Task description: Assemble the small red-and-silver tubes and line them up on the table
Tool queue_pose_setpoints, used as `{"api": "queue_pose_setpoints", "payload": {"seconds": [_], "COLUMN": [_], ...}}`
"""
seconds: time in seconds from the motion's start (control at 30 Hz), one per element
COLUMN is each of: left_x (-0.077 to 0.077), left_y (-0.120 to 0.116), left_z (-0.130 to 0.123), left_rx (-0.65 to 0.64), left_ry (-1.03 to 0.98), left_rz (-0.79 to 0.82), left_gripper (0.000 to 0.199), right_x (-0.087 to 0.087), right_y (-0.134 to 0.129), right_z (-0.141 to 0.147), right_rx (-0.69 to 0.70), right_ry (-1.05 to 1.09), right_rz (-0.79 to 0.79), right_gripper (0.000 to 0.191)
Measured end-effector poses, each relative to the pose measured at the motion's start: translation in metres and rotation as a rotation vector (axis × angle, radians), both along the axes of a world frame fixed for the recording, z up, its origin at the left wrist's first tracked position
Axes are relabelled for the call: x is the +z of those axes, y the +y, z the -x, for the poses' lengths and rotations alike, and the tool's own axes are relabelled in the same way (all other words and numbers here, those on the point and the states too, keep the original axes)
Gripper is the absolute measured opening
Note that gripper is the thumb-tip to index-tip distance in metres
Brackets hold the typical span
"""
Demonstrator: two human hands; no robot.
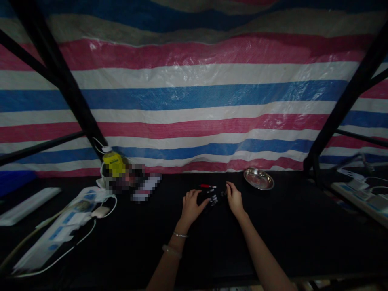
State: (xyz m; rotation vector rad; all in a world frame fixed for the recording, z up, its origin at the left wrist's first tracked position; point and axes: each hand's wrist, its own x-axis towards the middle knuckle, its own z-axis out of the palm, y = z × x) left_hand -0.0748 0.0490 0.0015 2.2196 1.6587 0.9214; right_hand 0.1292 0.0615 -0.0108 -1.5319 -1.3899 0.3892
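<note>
My left hand [190, 207] rests on the black tabletop [200, 250], thumb spread away from the fingers. Near its thumb tip lie several small dark pieces with pale markings [214, 199], too small and blurred to name. To their right is my right hand [235, 199], fingers curled and drawn together beside a small dark item [223, 194]. Whatever those fingers pinch cannot be made out. Just beyond the pieces lies a slim red object with a pale end [207, 186], perhaps a pen or small screwdriver, touched by neither hand.
A shiny round metal dish [259, 179] sits at the back right. On the left are a power strip [65, 228] with cables, a yellow bottle [114, 163] and a long white bar [28, 206]. Black frame posts flank the table; a striped tarp [200, 97] hangs behind.
</note>
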Motion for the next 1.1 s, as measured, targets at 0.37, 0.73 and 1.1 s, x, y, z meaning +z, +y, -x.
{"api": "queue_pose_setpoints", "payload": {"seconds": [0.37,0.73,1.1], "left_x": [-0.0082,-0.0029,-0.0027], "left_y": [0.0029,0.0010,0.0015], "left_z": [0.0036,0.0023,0.0030], "left_rx": [-0.114,-0.084,-0.121], "left_ry": [0.045,0.036,0.055], "left_rz": [0.050,0.065,0.075], "left_gripper": [0.067,0.052,0.054], "right_x": [-0.0032,-0.0039,-0.0051], "right_y": [0.0001,0.0002,0.0016], "right_z": [-0.0011,-0.0009,-0.0034], "right_rx": [-0.064,-0.084,-0.057], "right_ry": [-0.256,-0.183,-0.247], "right_rz": [0.190,0.159,0.063], "right_gripper": [0.034,0.032,0.029]}}
